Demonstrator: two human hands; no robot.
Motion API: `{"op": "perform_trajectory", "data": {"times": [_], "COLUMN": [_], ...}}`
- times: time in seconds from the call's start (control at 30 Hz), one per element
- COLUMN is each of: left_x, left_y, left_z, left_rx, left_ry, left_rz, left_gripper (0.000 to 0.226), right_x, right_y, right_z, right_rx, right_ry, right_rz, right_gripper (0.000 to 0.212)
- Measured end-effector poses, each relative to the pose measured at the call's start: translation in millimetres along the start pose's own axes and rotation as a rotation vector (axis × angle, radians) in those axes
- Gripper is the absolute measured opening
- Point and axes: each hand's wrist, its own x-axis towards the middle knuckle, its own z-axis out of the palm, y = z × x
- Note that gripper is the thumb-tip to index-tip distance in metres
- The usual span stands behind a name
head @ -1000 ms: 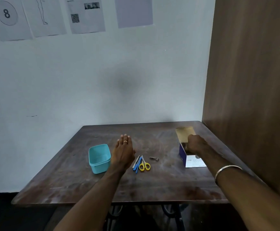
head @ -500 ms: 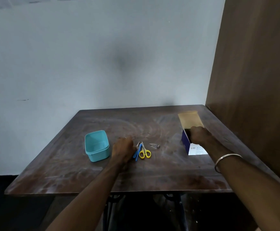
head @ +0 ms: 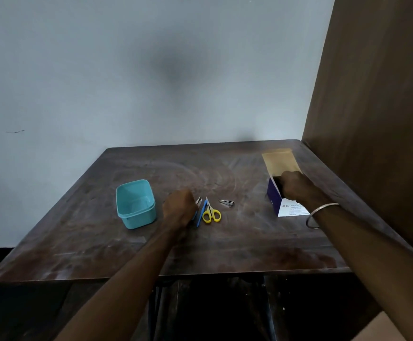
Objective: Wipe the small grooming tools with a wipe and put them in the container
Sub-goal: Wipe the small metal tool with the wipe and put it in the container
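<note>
Hands both low over dark wooden table (head: pixel 225 247). Left hand (head: pixel 178 207) knuckles-up at left edge of tool cluster, fingers curled under; whether pinching anything cannot be told. Tools just right of it: tweezers (head: pixel 198 201), blue file (head: pixel 202 213), yellow-handled scissors (head: pixel 211 214) side by side; nail clipper (head: pixel 226 203) a little apart to the right. Teal container (head: pixel 136 205) just left of left hand, open top. Right hand (head: pixel 296 185) at far right, reaching into open mouth of purple-and-white wipe box (head: pixel 278 200); fingertips hidden inside, state cannot be told. Metal bangle (head: pixel 319 215) on right wrist.
</note>
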Motion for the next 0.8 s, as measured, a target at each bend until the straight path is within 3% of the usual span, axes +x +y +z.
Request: {"op": "perform_trajectory", "data": {"times": [0.27,0.4,0.6,0.8], "left_x": [5.7,7.9,13.5,28.1], "left_y": [-1.2,-1.8,5.7,10.7], "left_z": [-3.1,-0.4,2.1,9.1], "left_rx": [-0.147,-0.274,-0.474,-0.861], "left_ry": [-0.02,0.042,0.169,0.222], "left_rz": [-0.058,-0.047,-0.026,-0.084], "left_gripper": [0.023,0.032,0.024,0.005], "right_x": [-1.3,-4.2,-8.7,-10.4], "right_y": [3.2,4.2,-2.2,4.2], "right_z": [-14.6,-23.3,-25.8,-29.0], "right_rx": [0.188,0.301,0.303,0.254], "right_ry": [-0.044,-0.065,0.019,-0.005], "right_rz": [0.045,0.051,-0.003,-0.073], "right_gripper": [0.011,0.021,0.035,0.039]}}
